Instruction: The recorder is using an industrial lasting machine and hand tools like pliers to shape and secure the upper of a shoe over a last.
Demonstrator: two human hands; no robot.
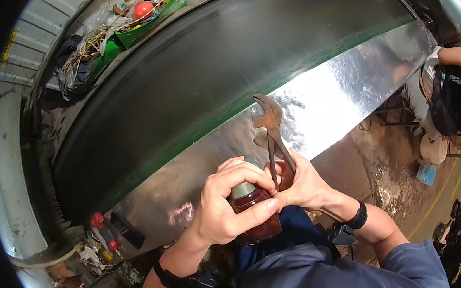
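My left hand [220, 209] is wrapped round a dark red bottle or jar [262, 228] with a greenish-grey cap [242, 189], held in front of my body. Close beside it, my right hand [307, 189] grips a pair of rusty pliers [274, 125] by the long handles. Their broad hooked jaws point up and away from me, over the shiny metal sheet [205, 169]. The right thumb and the left fingers meet near the bottle, and the fingers hide part of both handles.
Behind the sheet lies a wide dark panel [231, 42] with a green edge. A green tray [155, 19] of odds and ends, with a red ball [143, 10], stands at the far left. Tools [105, 236] lie at the left. Another person's arm [454, 57] shows at the right.
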